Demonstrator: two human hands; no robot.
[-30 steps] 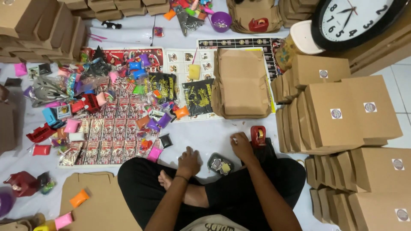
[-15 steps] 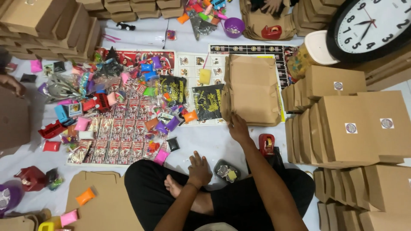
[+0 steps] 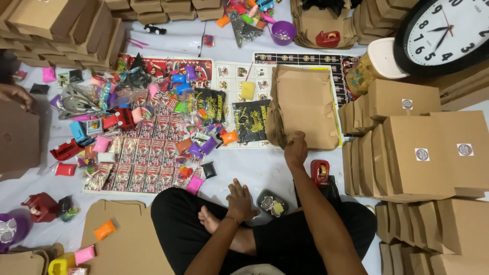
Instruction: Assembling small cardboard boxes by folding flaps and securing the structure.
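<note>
Two hands in view, both the person's own. R hand [image 3: 296, 150] was stretched fwd onto the near edge of the flat-box stack [image 3: 304, 104]; fingers curled over the top sheet's lower lip, grasping it, thumb hidden under. L hand [image 3: 239, 201] lay on the crossed leg beside the foot [image 3: 208, 220], fingers released, holding nothing.

Stack sat on the floor [image 3: 254, 165] ahead of the person, partly over a printed sheet [image 3: 232, 79], between the toy pile [image 3: 153, 117] on the left and the row of made-up boxes [image 3: 407, 147] on the right. Stack edges looked ragged, sheets not squared.

Risks, judged from this frame only:
- Grip was one-handed, at one edge. Top sheet could drag a second sheet w/ it, or fan the stack out; cause = uneven edges + no hand holding the rest down.
- Thin card pulled by the lip could crease or tear at a flap.
- Red tape dispenser [image 3: 320, 172] lay just beside the R forearm, and a small tray [image 3: 271, 202] near the knee; a sheet swung back could knock either.
- Black packets [image 3: 252, 119] touched the stack's left side; sliding card could sweep them into the toys.
- Made-up boxes stood close on the right; a wide swing could tip the nearest.

Another person's hand [image 3: 15, 94] at far left, well apart, no conflict seen.
</note>
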